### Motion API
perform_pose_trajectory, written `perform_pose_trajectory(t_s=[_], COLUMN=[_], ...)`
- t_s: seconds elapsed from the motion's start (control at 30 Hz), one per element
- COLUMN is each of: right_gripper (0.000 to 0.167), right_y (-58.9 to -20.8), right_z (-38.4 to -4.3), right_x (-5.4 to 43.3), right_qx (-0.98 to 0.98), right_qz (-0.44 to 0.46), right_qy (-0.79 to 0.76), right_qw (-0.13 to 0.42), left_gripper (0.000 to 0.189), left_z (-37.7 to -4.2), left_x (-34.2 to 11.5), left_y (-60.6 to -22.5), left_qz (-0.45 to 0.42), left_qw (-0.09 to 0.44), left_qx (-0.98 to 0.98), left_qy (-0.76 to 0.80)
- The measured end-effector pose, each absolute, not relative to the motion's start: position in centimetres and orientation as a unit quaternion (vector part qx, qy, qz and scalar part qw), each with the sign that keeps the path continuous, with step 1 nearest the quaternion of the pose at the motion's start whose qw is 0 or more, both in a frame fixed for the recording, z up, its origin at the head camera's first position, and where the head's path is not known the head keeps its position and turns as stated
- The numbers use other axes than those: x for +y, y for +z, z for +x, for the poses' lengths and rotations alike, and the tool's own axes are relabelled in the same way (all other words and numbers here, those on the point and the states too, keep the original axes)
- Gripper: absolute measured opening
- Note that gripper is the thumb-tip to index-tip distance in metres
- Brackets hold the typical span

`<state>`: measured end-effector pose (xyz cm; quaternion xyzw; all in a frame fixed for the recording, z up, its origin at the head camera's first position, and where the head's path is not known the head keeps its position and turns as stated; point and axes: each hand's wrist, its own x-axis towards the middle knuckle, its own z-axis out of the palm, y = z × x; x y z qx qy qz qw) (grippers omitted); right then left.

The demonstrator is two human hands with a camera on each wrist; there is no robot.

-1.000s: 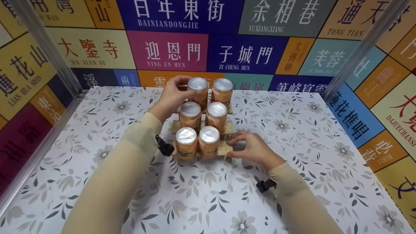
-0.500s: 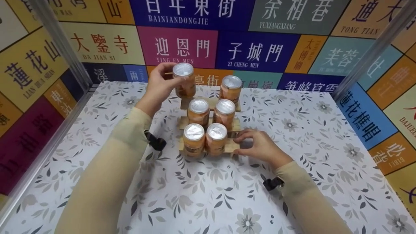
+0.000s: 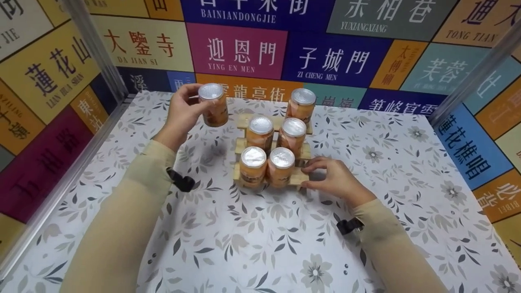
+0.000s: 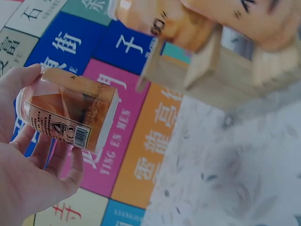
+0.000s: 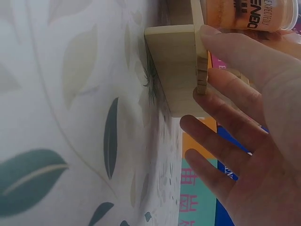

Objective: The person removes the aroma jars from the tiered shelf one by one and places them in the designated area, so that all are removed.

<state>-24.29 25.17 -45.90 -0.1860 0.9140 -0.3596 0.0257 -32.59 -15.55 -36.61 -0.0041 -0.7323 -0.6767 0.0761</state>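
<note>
My left hand (image 3: 181,112) grips an orange-labelled can (image 3: 215,108) with a silver lid, out to the left of the three-step wooden display stand (image 3: 300,177). In the left wrist view, thumb and fingers hold the can (image 4: 70,108) near its lid end; a barcode shows on its side. At the stand's right end, my right hand (image 3: 336,181) pinches the lowest step, thumb on one face of the board (image 5: 202,66) in the right wrist view. Matching cans stand upright: two on the front step (image 3: 281,167), two on the middle step (image 3: 260,132), one at the top right (image 3: 301,108).
A white tablecloth (image 3: 260,232) with grey flowers and leaves lies under everything. Panels of coloured signs (image 3: 236,53) rise behind and at both sides. Clear corner posts (image 3: 97,53) stand at the back corners. A black strap (image 3: 181,180) sits at each wrist.
My left hand has lifted the can off the top step's left side and carried it leftward, clear of the stand. The right hand keeps its hold on the stand. The head view has shifted slightly.
</note>
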Motion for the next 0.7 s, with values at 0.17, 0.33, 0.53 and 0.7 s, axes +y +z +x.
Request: perform_pose_trajectory(t_s=[0.17,0.33,0.53,0.7], right_gripper=[0.039,0.039,0.039,0.039], right_y=[-45.7,-45.7,-45.7,-45.8], right_z=[-24.2,-24.3,-24.3,-24.3], right_x=[25.3,25.1,25.0,25.1], right_qx=[0.922,0.920,0.916,0.916], right_qz=[-0.176,-0.181,-0.184,-0.183], right_qy=[-0.345,-0.346,-0.355,-0.357], right_qw=[0.029,0.030,0.031,0.033], left_gripper=[0.053,0.053,0.052,0.056], left_z=[-32.6,-32.2,-31.8,-31.5], left_x=[-16.4,-17.3,-17.8,-17.8], left_y=[-38.6,-40.8,-42.6,-43.9], left_qz=[0.010,0.030,0.035,0.039], left_qw=[0.075,0.067,0.050,0.032], left_qx=[-0.737,-0.746,-0.749,-0.752], left_qy=[-0.672,-0.662,-0.660,-0.657])
